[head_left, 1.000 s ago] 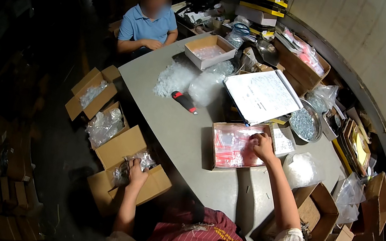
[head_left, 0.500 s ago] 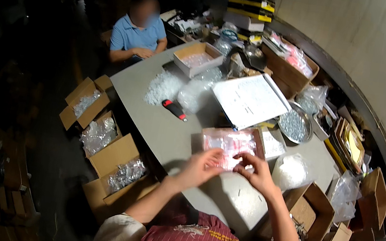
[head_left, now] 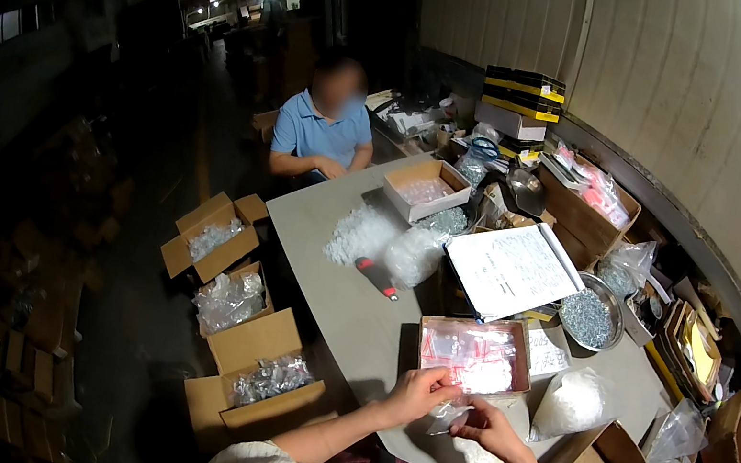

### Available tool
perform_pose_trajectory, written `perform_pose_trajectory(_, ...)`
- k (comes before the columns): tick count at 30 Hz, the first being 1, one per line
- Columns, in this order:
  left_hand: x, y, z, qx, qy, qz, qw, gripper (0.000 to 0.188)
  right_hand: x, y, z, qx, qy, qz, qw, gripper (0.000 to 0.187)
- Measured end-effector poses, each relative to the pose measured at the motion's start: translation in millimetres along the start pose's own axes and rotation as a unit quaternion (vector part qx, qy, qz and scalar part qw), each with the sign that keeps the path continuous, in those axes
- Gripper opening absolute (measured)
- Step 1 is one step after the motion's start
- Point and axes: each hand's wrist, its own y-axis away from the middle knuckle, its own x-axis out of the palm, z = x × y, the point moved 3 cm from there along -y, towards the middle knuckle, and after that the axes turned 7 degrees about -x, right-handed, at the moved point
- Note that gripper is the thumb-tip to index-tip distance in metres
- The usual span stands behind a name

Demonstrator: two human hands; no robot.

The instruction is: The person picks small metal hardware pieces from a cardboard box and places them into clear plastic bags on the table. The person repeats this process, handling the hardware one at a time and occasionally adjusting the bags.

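Observation:
A small clear plastic bag (head_left: 443, 421) is between my hands, just in front of a shallow box (head_left: 520, 387). My left hand (head_left: 418, 396) pinches it from the left, its fingertips close to the box's near edge. From the right, my right hand (head_left: 490, 429) holds the same bag with thumb and fingers curled in. What the bag contains is too small to make out. Flat zip bags with red stripes (head_left: 468, 352) fill the shallow box. To the right of my right hand, a clear bag of white pieces (head_left: 572, 405) sits on the table.
Beyond the box lie a clipboard (head_left: 516, 270) and a metal bowl of small hardware (head_left: 588, 316). A red-and-black utility knife (head_left: 376, 278) lies beside a white pile (head_left: 364, 234). Cartons (head_left: 254, 339) stand left of the table (head_left: 312, 232); a seated person (head_left: 322, 137) is at its far side.
My hands have drawn back from over the box of zip bags toward me, and a small clear bag now shows between them. The whole view has also shifted.

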Motion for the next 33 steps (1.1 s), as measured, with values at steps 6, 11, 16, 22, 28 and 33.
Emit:
perform_pose_trajectory(6,-5,16,6,0.013,0.063,0.003,0.998,0.014,7,3,-26,0.020,0.016,-0.053,0.998,0.045)
perform_pose_trajectory(11,4,42,22,-0.030,-0.068,-0.012,0.997,0.031,6,8,26,-0.177,0.225,-0.114,0.951,0.044)
perform_pose_trajectory(16,14,49,24,-0.037,-0.105,0.003,0.994,0.036,19,12,53,-0.226,0.294,-0.089,0.924,0.044)
perform_pose_trajectory(22,20,47,25,-0.011,-0.118,0.013,0.993,0.033,16,9,32,-0.215,0.344,-0.043,0.913,0.043)
perform_pose_trajectory(28,24,47,28,0.010,-0.201,0.023,0.979,0.034,18,8,8,-0.196,0.380,-0.021,0.904,0.043)
perform_pose_trajectory(33,24,52,30,0.013,-0.245,0.008,0.969,0.030,17,5,-13,-0.111,0.374,0.062,0.919,0.052)
